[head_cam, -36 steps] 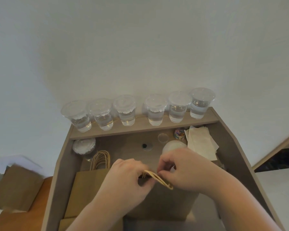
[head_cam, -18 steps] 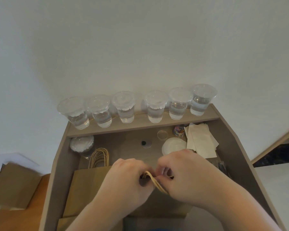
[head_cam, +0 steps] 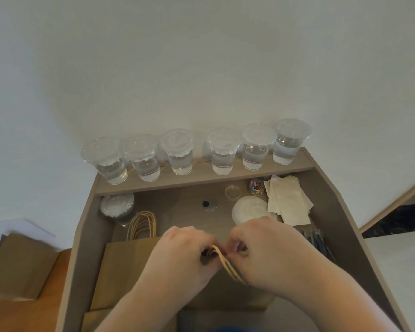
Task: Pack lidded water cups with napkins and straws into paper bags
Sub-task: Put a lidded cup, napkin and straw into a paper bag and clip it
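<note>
A brown paper bag point(head_cam: 228, 293) stands in front of me on the grey desk point(head_cam: 182, 207). My left hand point(head_cam: 182, 255) and my right hand point(head_cam: 264, 250) meet above its top, both pinching its tan twisted handles point(head_cam: 222, 258). The bag's mouth is hidden under my hands. Several lidded clear cups of water point(head_cam: 222, 152) stand in a row on the raised back shelf. One more lidded cup point(head_cam: 116, 207) stands below the shelf at the left. White napkins point(head_cam: 289, 200) lie at the right, with dark wrapped straws point(head_cam: 316, 238) just below them.
A flat stack of brown bags point(head_cam: 127, 264) with looped handles point(head_cam: 141, 225) lies at the left. A white lid point(head_cam: 248, 209), a small clear dish point(head_cam: 233, 191) and a jar of coloured clips point(head_cam: 256, 186) sit mid-desk. More brown bags point(head_cam: 19, 264) rest off the desk's left side.
My hands stay on the bag's handles, with the fingertips drawn a little closer together. The view has tipped slightly, so the cups sit higher in frame.
</note>
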`<state>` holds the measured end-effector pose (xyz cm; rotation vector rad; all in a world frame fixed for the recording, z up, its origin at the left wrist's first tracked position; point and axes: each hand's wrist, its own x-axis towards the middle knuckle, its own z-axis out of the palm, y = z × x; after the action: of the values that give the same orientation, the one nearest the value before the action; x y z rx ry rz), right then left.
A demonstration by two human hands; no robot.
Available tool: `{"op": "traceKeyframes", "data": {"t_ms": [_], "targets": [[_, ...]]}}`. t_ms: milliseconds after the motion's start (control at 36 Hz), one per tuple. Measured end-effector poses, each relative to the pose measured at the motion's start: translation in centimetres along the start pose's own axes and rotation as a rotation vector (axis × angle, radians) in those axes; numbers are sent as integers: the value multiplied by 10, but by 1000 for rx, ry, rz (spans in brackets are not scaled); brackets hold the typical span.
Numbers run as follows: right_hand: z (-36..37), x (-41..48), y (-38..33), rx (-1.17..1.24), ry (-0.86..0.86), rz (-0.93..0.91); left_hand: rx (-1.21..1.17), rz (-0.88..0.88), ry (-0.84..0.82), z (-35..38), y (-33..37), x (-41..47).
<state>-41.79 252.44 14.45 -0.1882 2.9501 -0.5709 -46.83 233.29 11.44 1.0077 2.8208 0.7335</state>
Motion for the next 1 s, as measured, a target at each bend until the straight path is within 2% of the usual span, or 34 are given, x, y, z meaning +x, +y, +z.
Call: {"op": "traceKeyframes", "data": {"t_ms": [250, 417, 556, 639, 694, 778, 1000], "targets": [[7, 2, -3, -30, -27, 45, -48, -35, -40, -5, -9, -9], [10, 4, -16, -109, -75, 56, -214, -91, 15, -6, -19, -21], [11, 14, -20, -77, -146, 133, -305, -72, 71, -3, -24, -23], [8, 16, -11, 29, -158, 197, -374, -53, 66, 1, -30, -22], [2, 11, -1, 145, -38, 168, -429, -44, 58, 5, -40, -22], [-8, -9, 18, 318, 298, 161, -549, -58, 44, 11, -54, -26], [55, -70, 46, 578, 674, 413, -730, -115, 0, 31, -74, -28]]}}
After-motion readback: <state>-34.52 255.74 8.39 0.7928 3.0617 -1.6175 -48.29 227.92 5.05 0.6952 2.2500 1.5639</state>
